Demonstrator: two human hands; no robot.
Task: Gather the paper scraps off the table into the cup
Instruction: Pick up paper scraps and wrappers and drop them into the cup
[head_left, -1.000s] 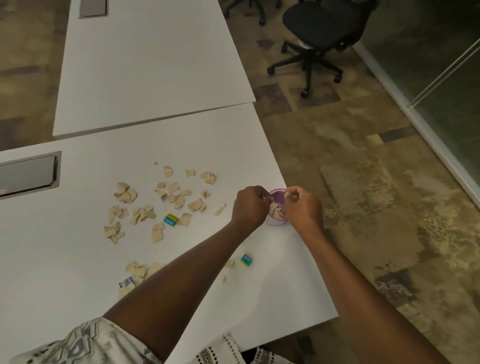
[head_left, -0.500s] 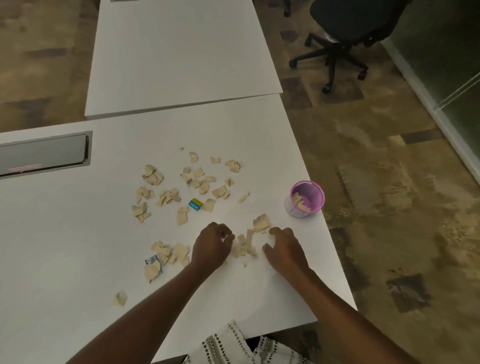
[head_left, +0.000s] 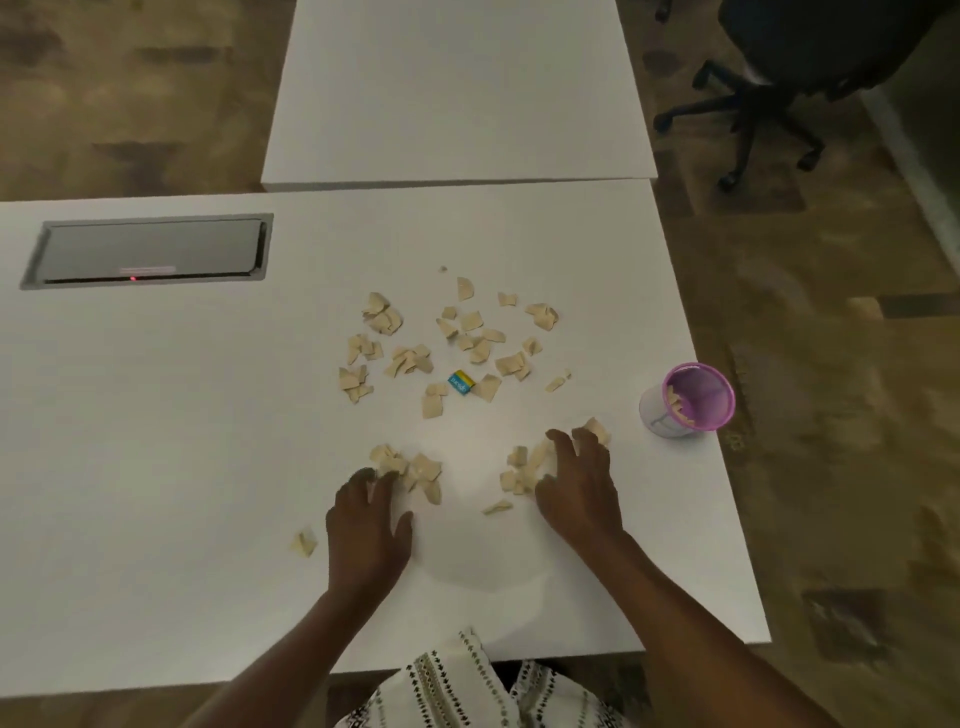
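two hands that were meeting over the small white plastic cup with the pink rim (head_left: 655, 415) a second ago are now working down on the white table (head_left: 208, 467) again, so one load of paper is already lying inside the cup and the next round of gathering is beginning. half a second ago they were sitting close together toward the table's near edge; now they are spreading apart, each taking its own heap. the left hand (head_left: 369, 525) is lying palm down with its fingers stretched forward, the tips touching the little heap of beige torn paper scraps (head_left: 415, 470) in front of it, and it is gripping nothing. the right hand (head_left: 576, 493) is fanning its slightly bent fingers over a second heap of scraps (head_left: 524, 470), raking rather than pinching, so it is loose as well. the cup is standing upright close to the table's right edge, near the right hand and well apart from the left. most scraps, with a blue and yellow printed piece (head_left: 461, 382) among them, are lying scattered toward the middle of the table, and one stray scrap (head_left: 304, 543) is sitting just left of the left hand, so the task is looking well short of half done.
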